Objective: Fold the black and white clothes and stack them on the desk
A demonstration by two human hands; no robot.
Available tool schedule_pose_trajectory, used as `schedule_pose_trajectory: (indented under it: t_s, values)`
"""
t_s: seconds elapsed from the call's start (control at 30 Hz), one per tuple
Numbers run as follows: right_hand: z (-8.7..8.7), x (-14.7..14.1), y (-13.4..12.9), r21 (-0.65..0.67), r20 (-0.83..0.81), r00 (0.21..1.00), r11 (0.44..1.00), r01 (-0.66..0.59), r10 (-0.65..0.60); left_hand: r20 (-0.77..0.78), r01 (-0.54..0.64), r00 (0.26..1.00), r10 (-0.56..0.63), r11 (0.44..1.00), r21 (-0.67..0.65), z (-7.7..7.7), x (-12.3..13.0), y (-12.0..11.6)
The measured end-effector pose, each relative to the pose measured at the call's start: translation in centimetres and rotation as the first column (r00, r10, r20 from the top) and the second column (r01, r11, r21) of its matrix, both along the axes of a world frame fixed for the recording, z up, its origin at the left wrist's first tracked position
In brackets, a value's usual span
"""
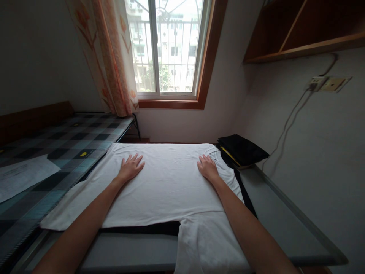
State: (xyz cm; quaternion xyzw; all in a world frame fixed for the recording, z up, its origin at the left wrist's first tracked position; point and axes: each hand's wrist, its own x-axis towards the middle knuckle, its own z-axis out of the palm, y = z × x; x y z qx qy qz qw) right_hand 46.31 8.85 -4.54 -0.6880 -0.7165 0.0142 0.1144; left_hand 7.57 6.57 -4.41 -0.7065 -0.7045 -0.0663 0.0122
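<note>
A white T-shirt (168,186) lies spread across a grey table, its hem toward the left and one sleeve (208,239) hanging toward me at the near right. On its left part my left hand (131,167) rests flat with fingers spread. My right hand (208,167) lies flat on the shirt near its right end, fingers slightly apart. Neither hand grips the cloth. Under the shirt a black layer (142,229) shows along the near and right edges; what it is I cannot tell.
The grey table (131,247) meets the right wall. Black folded items (242,149) sit at its back right corner. At left is a bed with a checked mattress (85,133) and a paper sheet (25,175). A cord (285,125) hangs from a wall socket (318,83).
</note>
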Motion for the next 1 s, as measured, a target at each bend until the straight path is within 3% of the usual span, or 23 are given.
schedule_pose_trajectory:
  t_s: [1.0]
  values:
    - [-0.44,0.22,0.22,0.019,0.005,1.0,1.0,-0.01,0.01,-0.007,0.007,1.0,-0.007,1.0,0.007,0.13,0.11,-0.15]
